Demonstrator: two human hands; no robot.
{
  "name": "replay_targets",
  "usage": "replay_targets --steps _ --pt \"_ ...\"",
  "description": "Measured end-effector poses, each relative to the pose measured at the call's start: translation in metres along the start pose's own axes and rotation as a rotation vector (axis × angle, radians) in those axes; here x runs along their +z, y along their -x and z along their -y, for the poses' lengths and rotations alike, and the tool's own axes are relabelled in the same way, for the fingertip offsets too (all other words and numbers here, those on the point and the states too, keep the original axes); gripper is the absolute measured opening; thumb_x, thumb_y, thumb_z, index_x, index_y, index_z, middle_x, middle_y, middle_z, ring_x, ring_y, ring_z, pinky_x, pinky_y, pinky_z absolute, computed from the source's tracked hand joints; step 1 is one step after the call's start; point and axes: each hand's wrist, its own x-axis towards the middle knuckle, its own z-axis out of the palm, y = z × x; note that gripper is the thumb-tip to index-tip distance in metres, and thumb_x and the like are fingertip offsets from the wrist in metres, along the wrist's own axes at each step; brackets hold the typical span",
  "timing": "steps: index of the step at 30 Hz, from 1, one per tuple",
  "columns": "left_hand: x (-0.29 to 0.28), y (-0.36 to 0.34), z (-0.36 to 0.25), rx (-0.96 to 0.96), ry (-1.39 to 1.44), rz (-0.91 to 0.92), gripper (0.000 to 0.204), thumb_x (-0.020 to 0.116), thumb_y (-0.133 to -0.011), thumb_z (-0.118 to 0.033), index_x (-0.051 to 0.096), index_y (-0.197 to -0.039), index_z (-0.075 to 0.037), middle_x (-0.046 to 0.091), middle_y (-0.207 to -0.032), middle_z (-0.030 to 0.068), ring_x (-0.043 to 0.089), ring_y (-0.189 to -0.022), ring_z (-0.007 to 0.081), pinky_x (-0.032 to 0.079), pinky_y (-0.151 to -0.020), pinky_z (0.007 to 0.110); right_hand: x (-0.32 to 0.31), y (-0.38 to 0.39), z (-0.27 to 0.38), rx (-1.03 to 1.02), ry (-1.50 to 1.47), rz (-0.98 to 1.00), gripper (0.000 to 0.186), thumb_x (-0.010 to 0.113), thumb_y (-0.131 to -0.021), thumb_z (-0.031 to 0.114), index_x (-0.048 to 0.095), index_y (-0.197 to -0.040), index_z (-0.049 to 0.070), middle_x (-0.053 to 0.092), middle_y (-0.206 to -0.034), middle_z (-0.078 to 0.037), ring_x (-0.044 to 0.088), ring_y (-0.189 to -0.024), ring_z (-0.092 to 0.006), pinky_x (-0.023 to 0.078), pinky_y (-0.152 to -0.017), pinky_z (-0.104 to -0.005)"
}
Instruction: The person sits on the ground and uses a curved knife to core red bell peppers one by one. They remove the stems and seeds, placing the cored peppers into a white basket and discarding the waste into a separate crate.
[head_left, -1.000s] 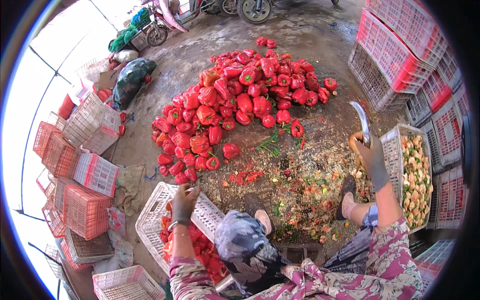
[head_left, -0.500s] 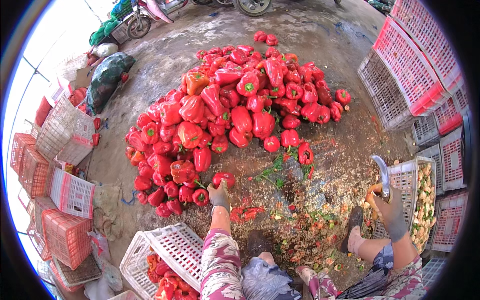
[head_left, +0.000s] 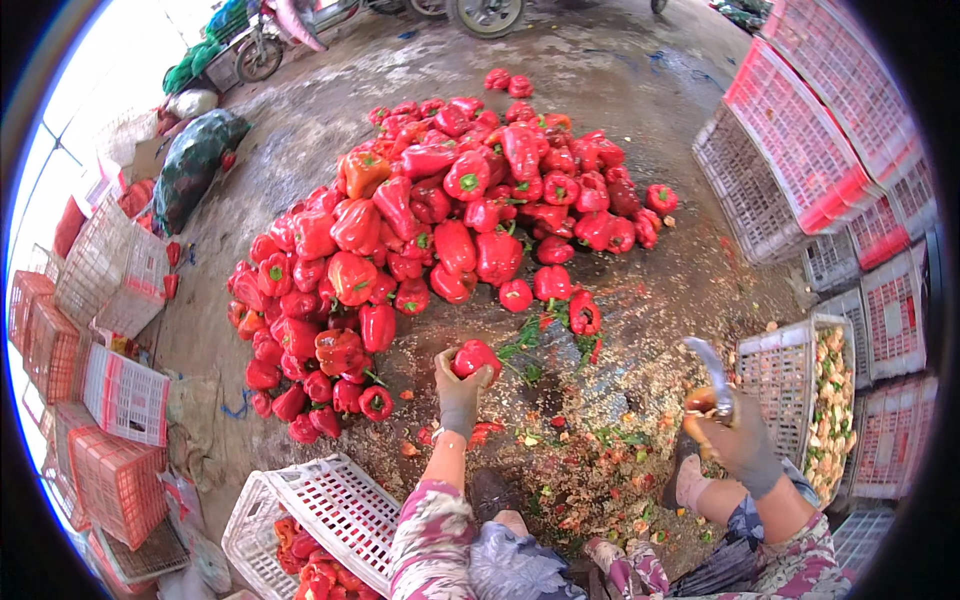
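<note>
- Just below frame center, the left hand [head_left: 459, 400] gripped a red pepper [head_left: 478, 359].
- Lower right, the right hand [head_left: 746, 447] clutched a curved knife [head_left: 713, 372].
- The pepper looked light, slick, bruisable; best cupped around its sides.

From where I sit, I can read no text, label, number or sign. I find no legible marking on the stacked red-and-white latticed plastic crates [head_left: 795, 140] at right or the pale, pink-striped latticed plastic crate [head_left: 135, 395] at left.

L hand [head_left: 459, 396] hides pt of red pepper [head_left: 477, 357].
</note>
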Motion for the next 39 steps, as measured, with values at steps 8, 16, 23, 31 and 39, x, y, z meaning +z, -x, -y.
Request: replay_targets --steps 8,16,23,31,39 --pt "-0.011 0.135 -0.167 0.617 -0.216 0.28 0.064 0.088 -0.067 -0.01 0.051 -0.119 -0.003 0.056 -0.115 0.0122 0.059 -0.106 0.023 0.049 -0.095 0.035 0.018 0.059 0.0 -0.174 0.04 0.247 0.035 0.068 -0.093 0.029 0.061 -0.116 0.003 0.061 -0.068 -0.004 0.06 -0.062 -0.0098 0.048 -0.057 -0.0301" --pt "-0.015 0.242 -0.26 0.986 -0.447 0.27 0.065 0.089 -0.064 -0.01 0.052 -0.116 -0.003 0.057 -0.112 0.0133 0.061 -0.106 0.028 0.05 -0.095 0.037 0.022 0.095 -0.027 -0.585 -0.041 0.12 0.046 0.066 -0.094 0.03 0.054 -0.13 0.002 0.063 -0.082 -0.014 0.062 -0.067 -0.027 0.051 -0.067 -0.0409" --pt "0.026 0.279 -0.265 1.101 -0.464 0.189 0.06 0.088 -0.065 -0.009 0.054 -0.114 -0.004 0.056 -0.114 0.0139 0.059 -0.106 0.03 0.049 -0.094 0.04 0.004 0.104 -0.048 -0.597 -0.087 0.036 0.03 0.066 -0.095 0.023 0.061 -0.116 0.002 0.061 -0.082 -0.007 0.055 -0.072 -0.0129 0.046 -0.066 -0.032" --pt "0.056 0.274 -0.253 0.858 -0.197 0.189 0.055 0.085 -0.072 -0.007 0.052 -0.116 -0.002 0.054 -0.115 0.0108 0.057 -0.107 0.0239 0.046 -0.096 0.035 -0.004 0.095 -0.065 -0.543 0.28 -0.038 0.037 0.059 -0.098 0.035 0.051 -0.125 0.011 0.066 -0.098 -0.016 0.068 -0.083 -0.0336 0.053 -0.069 -0.0453" --pt "0.04 0.251 -0.252 0.503 0.156 0.262 0.047 0.074 -0.087 -0.008 0.046 -0.124 -0.003 0.054 -0.112 0.0062 0.054 -0.101 0.0119 0.047 -0.09 0.028 -0.03 0.093 -0.041 -0.388 0.131 0.105 0.041 0.064 -0.096 0.032 0.055 -0.123 0.003 0.065 -0.076 -0.016 0.067 -0.075 -0.0268 0.051 -0.071 -0.0374"
